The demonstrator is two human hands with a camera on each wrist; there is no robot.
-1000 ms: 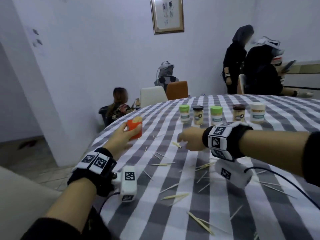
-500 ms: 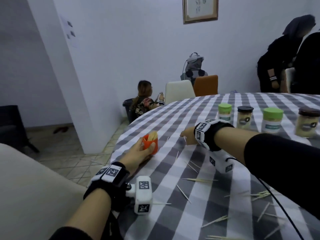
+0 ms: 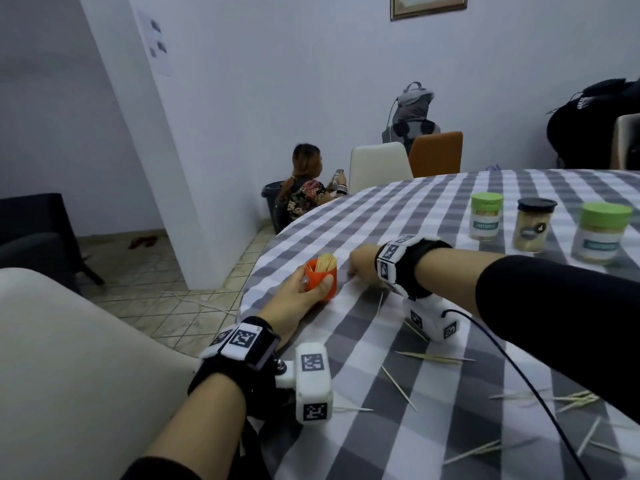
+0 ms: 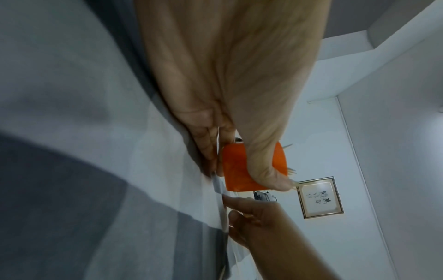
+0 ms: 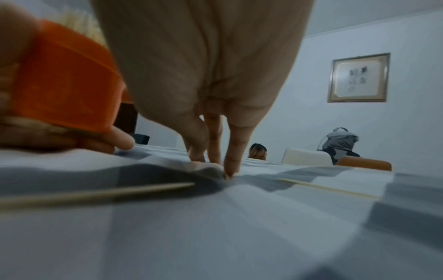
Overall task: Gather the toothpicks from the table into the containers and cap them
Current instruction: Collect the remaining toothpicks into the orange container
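Observation:
My left hand (image 3: 311, 285) grips an open orange container (image 3: 318, 271) packed with upright toothpicks (image 3: 325, 263), resting near the left edge of the checked table (image 3: 346, 323). The left wrist view shows its orange wall (image 4: 239, 170) between my thumb and fingers. Just right of it, my right hand (image 3: 356, 270) points down at the cloth. Thumb and fingertips (image 5: 226, 171) meet there in a pinch, apparently on a toothpick that the fingers hide. Loose toothpicks (image 3: 433, 356) lie scattered nearer me, one close behind the right hand (image 5: 95, 193).
Three capped jars stand at the back right: green lid (image 3: 486, 216), black lid (image 3: 535, 223), green lid (image 3: 604, 233). A black cable (image 3: 519, 368) trails from my right wrist. A beige chair (image 3: 69, 358) is at my left. A person sits beyond the table.
My right hand has moved left, close beside the orange container, and dropped its fingertips onto the cloth. The left hand still holds the container. My view has swung left.

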